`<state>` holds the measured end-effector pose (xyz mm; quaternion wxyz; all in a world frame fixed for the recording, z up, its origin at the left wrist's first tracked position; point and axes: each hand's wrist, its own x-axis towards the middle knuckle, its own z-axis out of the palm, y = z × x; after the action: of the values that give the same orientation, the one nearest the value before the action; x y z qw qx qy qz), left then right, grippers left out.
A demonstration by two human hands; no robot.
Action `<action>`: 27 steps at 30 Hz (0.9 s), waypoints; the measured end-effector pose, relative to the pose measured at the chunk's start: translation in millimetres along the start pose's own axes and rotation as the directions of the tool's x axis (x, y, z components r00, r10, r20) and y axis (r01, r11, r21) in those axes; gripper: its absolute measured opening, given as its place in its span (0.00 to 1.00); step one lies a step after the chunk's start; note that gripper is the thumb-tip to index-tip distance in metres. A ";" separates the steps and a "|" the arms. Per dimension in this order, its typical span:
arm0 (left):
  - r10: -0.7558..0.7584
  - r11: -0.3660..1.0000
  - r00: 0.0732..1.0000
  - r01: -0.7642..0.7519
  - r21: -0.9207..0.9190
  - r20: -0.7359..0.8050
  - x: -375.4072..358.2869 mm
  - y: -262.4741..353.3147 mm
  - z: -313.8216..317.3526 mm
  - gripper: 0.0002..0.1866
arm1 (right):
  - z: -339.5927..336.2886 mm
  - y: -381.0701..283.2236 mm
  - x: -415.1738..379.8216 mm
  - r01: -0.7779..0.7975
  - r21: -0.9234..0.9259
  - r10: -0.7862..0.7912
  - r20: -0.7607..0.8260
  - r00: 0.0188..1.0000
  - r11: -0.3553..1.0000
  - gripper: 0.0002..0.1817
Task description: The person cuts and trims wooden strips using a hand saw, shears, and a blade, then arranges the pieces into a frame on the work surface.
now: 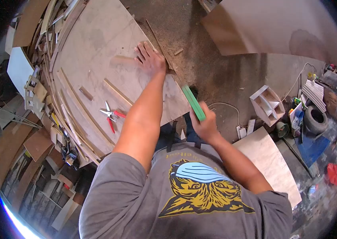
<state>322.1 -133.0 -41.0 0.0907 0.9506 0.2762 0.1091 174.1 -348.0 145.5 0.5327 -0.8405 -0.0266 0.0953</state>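
My left hand (151, 59) lies on the plywood sheet (104, 36) near its long edge, fingers bent slightly and apart. Beside those fingers is a short pale wood piece (122, 61), partly hidden by the hand. My right hand (205, 122) is closed round one end of a long green block (193, 102), held tilted just off the sheet's near corner. Its exact kind is not clear. On the plywood, left of my left forearm, rest red-handled snips (111, 114) with their jaws spread. Thin wood strips (117, 91) lie around them.
Wood offcuts (43, 85) crowd the sheet's left side. At upper right a large brown panel (272, 30) overhangs the floor. Further right are a divided wooden box (267, 105), a tyre (316, 119) and a cable (228, 104). Another plywood piece (270, 161) lies beside my right arm.
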 end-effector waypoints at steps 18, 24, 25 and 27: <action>-0.006 1.000 0.999 0.006 -0.009 0.036 2.4 5.8 -14.6 0.32 | -2.7 12.1 -17.8 -0.008 -0.040 0.011 0.077 0.997 0.999 0.13; -0.008 0.997 0.999 0.010 -0.073 0.032 5.8 12.7 -21.9 0.30 | -12.3 24.7 -17.6 -0.106 -0.103 0.107 0.009 0.994 0.989 0.10; -0.003 0.996 0.999 0.007 -0.087 0.048 -4.8 8.6 -25.3 0.30 | -30.5 15.5 -34.1 -0.138 -0.084 0.139 0.006 0.990 0.987 0.10; 0.010 0.999 0.999 -0.008 -0.040 0.048 -6.4 4.4 -22.5 0.30 | -44.1 18.7 -39.7 -0.144 -0.081 0.143 -0.015 0.990 0.986 0.10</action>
<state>313.3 -137.6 -19.4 0.1158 0.9522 0.2673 0.0922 142.4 -401.2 152.1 0.4897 -0.8617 0.0325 0.1285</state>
